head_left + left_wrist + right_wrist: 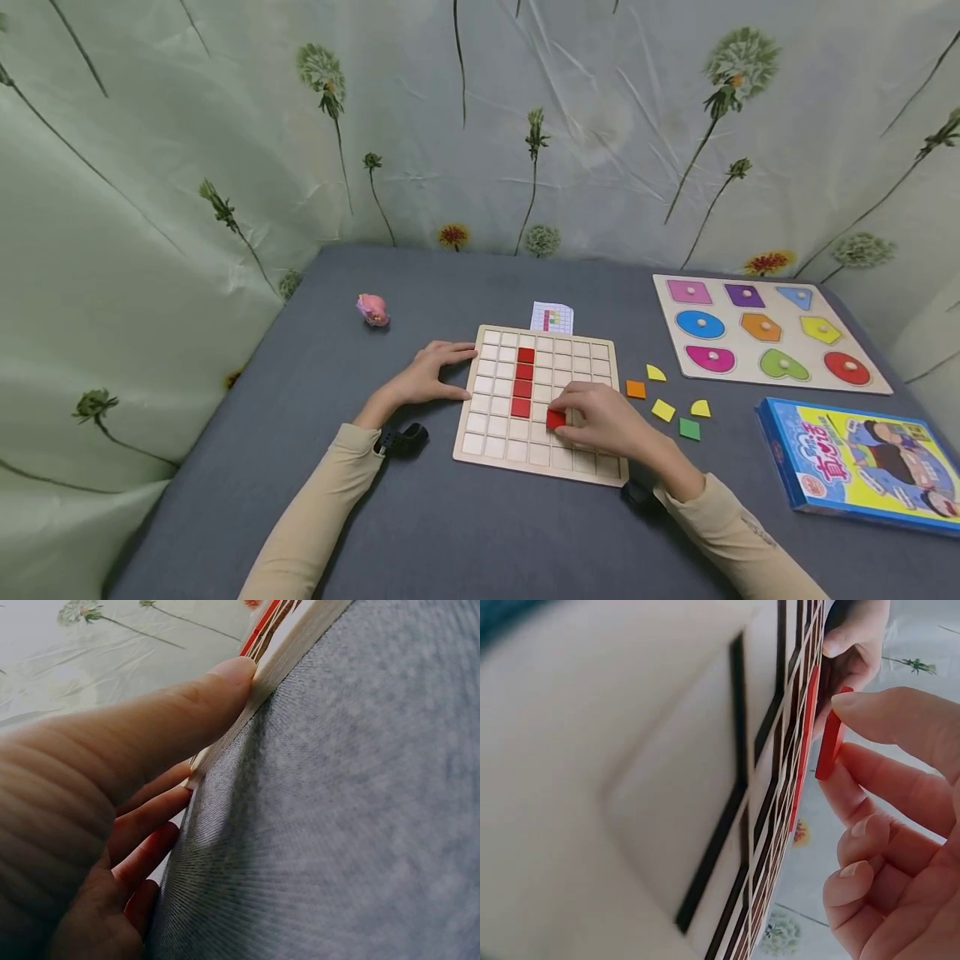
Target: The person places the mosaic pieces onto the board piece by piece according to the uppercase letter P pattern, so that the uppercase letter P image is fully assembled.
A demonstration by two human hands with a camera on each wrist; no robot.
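A wooden grid board [525, 470] with white square cells lies on the grey tabletop. Several red square tiles [522, 389] fill cells in one column left of its middle. My left hand [422, 377] rests at the board's left edge, its fingers extended and thumb touching the side. With thumb and fingers, my right hand [606, 418] pinches a single red tile [555, 419] over the cells right of the red column. In the right wrist view that tile [829, 746] stands slightly off the board's surface, tilted on edge.
Loose orange, yellow and green pieces [689, 428] lie right of the board. Behind it is a small pattern card [552, 317]. A shape puzzle board [731, 358] and a blue-yellow box [870, 467] are farther right. A pink figure [372, 309] sits at back left.
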